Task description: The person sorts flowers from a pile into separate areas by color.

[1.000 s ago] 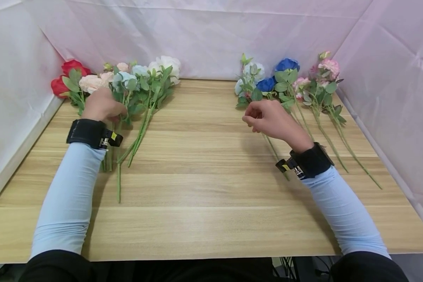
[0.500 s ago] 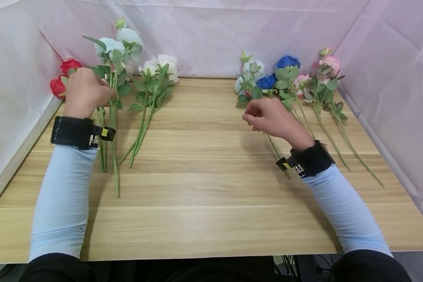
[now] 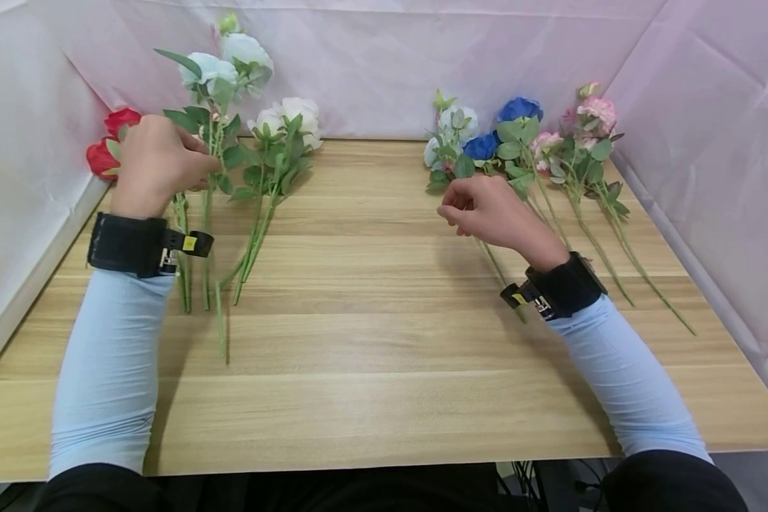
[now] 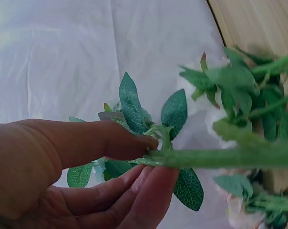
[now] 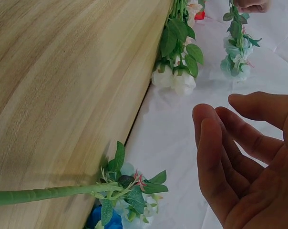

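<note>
Left hand (image 3: 156,165): fingers (image 4: 134,143) and thumb pinch the green stem of the pale blue flower (image 3: 220,67), just under a cluster of leaves. The stem passes between the fingertips and runs down past the wrist; the blooms stand raised above the table (image 3: 384,355) against the white backdrop (image 3: 371,64), with the stem's lower end near the table surface.

Right hand (image 3: 486,210): fingers (image 5: 220,152) loosely curved and spread, holding nothing. It hovers over the stem of the light blue flower (image 3: 451,131), which lies flat on the table; in the right wrist view the stem lies apart from the fingertips, no contact seen.

Around the left hand: red flowers (image 3: 105,146) lie at the table's far left corner, just behind the hand. White flowers (image 3: 288,121) lie just right of the held stem, stems on the table.

Around the right hand: dark blue flowers (image 3: 508,124) and pink flowers (image 3: 589,117) lie to its right, heads toward the backdrop, stems trailing toward the table's right edge
</note>
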{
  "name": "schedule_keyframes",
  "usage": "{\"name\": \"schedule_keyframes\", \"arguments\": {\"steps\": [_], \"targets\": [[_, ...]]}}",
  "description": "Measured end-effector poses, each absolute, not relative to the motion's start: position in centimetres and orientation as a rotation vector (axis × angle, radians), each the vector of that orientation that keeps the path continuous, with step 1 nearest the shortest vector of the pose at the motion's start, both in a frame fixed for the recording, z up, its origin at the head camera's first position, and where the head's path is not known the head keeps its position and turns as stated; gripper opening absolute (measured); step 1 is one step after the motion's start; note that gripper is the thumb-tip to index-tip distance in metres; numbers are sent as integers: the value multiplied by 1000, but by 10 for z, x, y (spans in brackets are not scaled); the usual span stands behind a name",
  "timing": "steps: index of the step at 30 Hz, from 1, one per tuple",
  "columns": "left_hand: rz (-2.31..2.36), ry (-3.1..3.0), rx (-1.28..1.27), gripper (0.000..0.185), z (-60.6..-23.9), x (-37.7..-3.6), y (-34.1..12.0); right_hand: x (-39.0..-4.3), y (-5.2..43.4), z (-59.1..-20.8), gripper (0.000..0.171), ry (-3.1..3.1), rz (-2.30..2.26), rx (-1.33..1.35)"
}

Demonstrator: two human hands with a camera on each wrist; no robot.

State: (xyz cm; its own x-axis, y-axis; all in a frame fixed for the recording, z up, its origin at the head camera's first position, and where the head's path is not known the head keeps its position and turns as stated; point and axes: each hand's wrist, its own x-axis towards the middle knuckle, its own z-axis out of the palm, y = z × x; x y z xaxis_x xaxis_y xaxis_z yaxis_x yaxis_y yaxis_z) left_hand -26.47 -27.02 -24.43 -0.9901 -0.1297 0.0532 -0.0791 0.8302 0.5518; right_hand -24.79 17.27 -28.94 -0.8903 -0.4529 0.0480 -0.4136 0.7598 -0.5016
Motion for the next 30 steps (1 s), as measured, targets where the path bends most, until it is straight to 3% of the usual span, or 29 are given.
{"name": "schedule_keyframes", "arguments": {"steps": [6,18,30], "targets": [[-1153,-2955,80,42,-249,-262,-247,-247,170,-290,21,2853,-799,-696],[-1601,-2958,-163,35,-260,-239,-166,-233,148,-287,14,2815,-855,-874],[-1854,-2828,-320,24,-271,-222,-124,-197,102,-294,26,2452,-1234,-917]]}}
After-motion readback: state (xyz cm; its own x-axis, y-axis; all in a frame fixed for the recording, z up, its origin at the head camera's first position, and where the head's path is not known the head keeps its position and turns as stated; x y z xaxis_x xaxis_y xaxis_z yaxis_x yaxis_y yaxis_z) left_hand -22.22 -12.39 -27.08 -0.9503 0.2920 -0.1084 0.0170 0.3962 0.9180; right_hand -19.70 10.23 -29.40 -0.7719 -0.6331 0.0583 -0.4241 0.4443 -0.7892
